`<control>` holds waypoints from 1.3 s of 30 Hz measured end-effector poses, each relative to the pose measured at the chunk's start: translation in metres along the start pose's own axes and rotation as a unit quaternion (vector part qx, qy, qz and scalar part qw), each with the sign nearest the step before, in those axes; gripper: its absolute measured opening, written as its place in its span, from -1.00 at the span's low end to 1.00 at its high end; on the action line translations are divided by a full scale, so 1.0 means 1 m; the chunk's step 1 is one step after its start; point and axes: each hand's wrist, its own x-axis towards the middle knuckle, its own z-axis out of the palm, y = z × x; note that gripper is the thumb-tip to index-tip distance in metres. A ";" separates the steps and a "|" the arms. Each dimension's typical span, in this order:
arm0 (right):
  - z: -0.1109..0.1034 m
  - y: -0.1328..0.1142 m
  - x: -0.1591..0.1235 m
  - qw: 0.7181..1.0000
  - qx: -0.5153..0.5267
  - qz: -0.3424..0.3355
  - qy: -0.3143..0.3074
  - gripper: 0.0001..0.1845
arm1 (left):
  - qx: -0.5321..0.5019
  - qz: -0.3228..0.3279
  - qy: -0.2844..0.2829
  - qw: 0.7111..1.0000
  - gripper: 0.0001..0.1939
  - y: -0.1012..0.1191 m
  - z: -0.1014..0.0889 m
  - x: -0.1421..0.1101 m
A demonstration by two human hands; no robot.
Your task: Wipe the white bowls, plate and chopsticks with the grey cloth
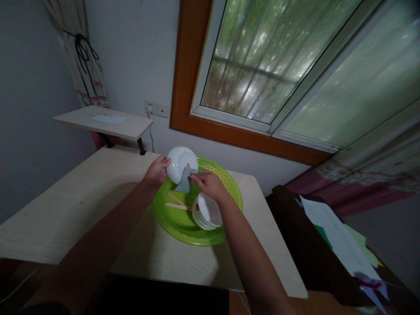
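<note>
gripping dish (179, 161) in left hand (158, 171), cloth (184, 183) in right (210, 183), above tray (193, 240) of bowls (211, 209), chopsticks (177, 206).

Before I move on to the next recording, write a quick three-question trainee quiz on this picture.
1. Where do the chopsticks lie?
A) on the small raised shelf
B) in the green tray
C) on the window frame
2. Fill in: the right hand holds a grey ____.
3. True or false: the left hand holds the white dish.

Key: 1. B. 2. Cloth. 3. True.
</note>
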 end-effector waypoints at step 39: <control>0.004 -0.007 0.004 0.983 0.119 -0.135 0.045 -0.52 | 0.027 -0.048 -0.056 0.997 -0.75 0.004 0.006 -0.008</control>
